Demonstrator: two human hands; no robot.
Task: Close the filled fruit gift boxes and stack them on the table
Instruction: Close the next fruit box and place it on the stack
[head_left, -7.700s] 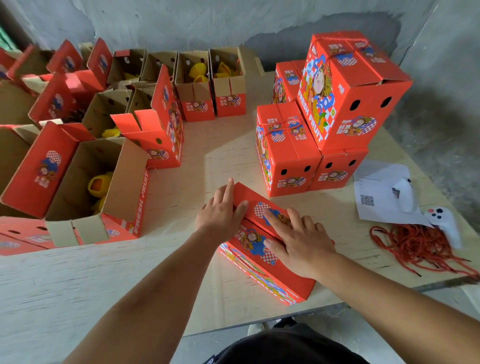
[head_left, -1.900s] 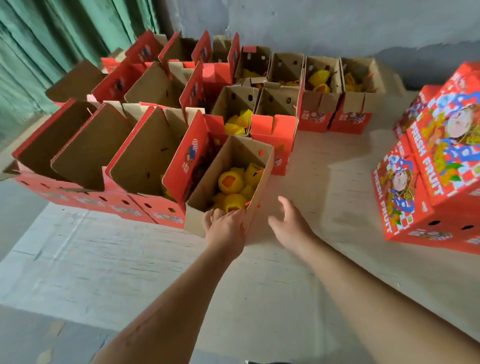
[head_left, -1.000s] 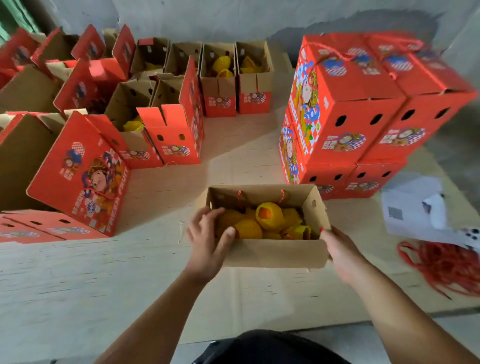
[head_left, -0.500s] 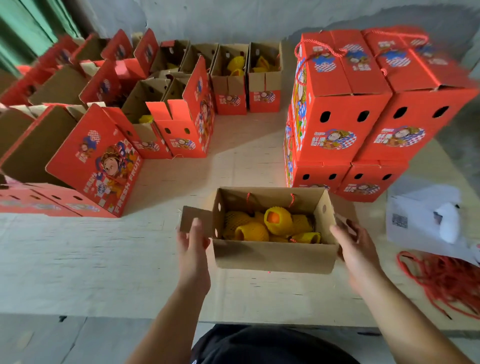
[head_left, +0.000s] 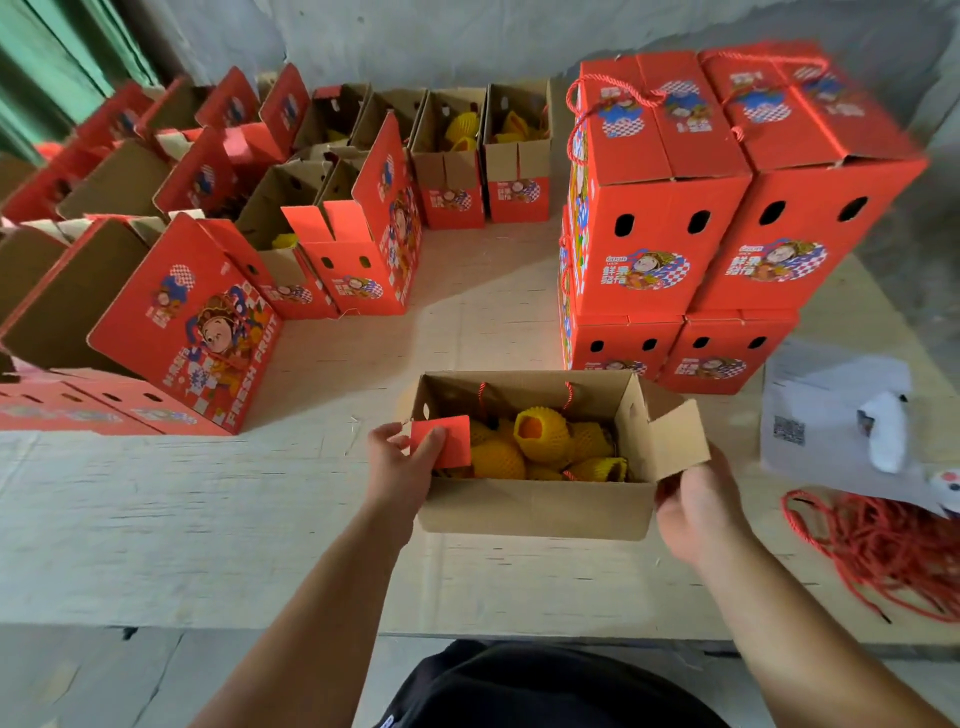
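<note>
Since half a second ago, the left end flap has swung from pointing outward to folding in over the fruit, and the right end flap has lifted.

A pale wooden table (head_left: 208, 519) fills the view from the head camera. To the far right stands a stack of closed red boxes (head_left: 727, 218), two layers high. Along the left and back sit many open red boxes (head_left: 358, 249), lids raised. At the right edge lie a sheet of paper (head_left: 831, 415) and a tangle of red cord (head_left: 883, 551).

The open box (head_left: 535, 506) being worked on sits at the near table edge, directly in front of the person, its long axis running left to right. One hand is at each short end, equally near. Fruit in yellow foam nets (head_left: 540, 434) fills it.

The left hand (head_left: 397, 470) pinches the small red left flap (head_left: 441, 439), pressing it inward over the fruit. The right hand (head_left: 693, 506) is curled under the brown right flap (head_left: 675, 441), which stands tilted up and outward; its fingertips are hidden.

Likely next, the right flap folds in, then the long lids close.
</note>
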